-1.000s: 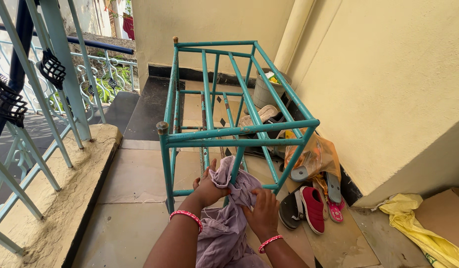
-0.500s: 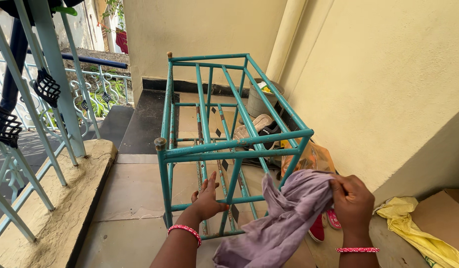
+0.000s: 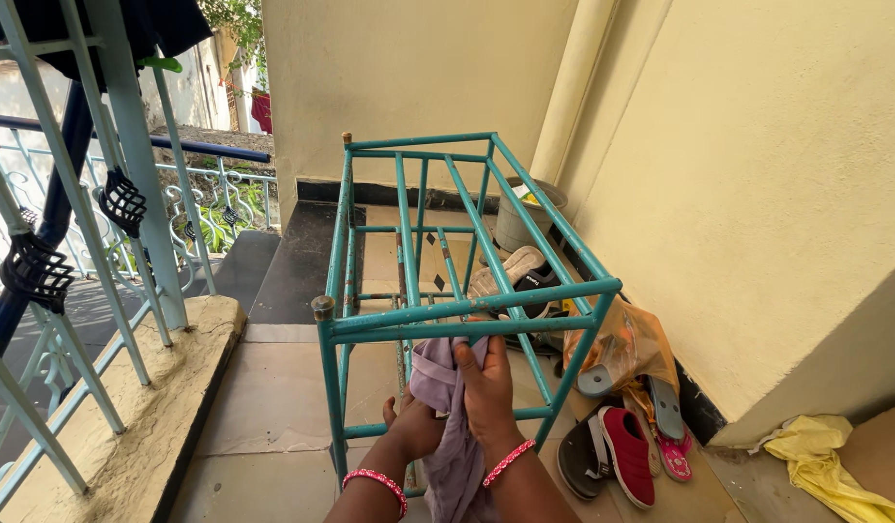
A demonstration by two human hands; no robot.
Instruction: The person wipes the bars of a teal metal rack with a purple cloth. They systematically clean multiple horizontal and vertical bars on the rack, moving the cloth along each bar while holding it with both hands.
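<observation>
A teal metal rack [image 3: 467, 310] with bare bars stands on the tiled floor in front of me. My right hand [image 3: 486, 387] presses a lilac cloth [image 3: 438, 373] against the rack's near end, just under the top front bar. My left hand [image 3: 415, 426] is lower, at the rack's near end, touching the cloth where it hangs down. The cloth trails down between my wrists. Both wrists wear pink bead bracelets.
Shoes and sandals [image 3: 621, 441] lie on the floor at the rack's right, with an orange plastic bag [image 3: 626, 344]. A grey bucket [image 3: 525, 213] stands by the far wall. A yellow cloth [image 3: 820, 460] lies at right. A pale railing [image 3: 108, 242] and ledge run along the left.
My right hand has carried the cloth from the right side back to the rack's near end and now presses it under the top bar. The left hand stayed low at the frame.
</observation>
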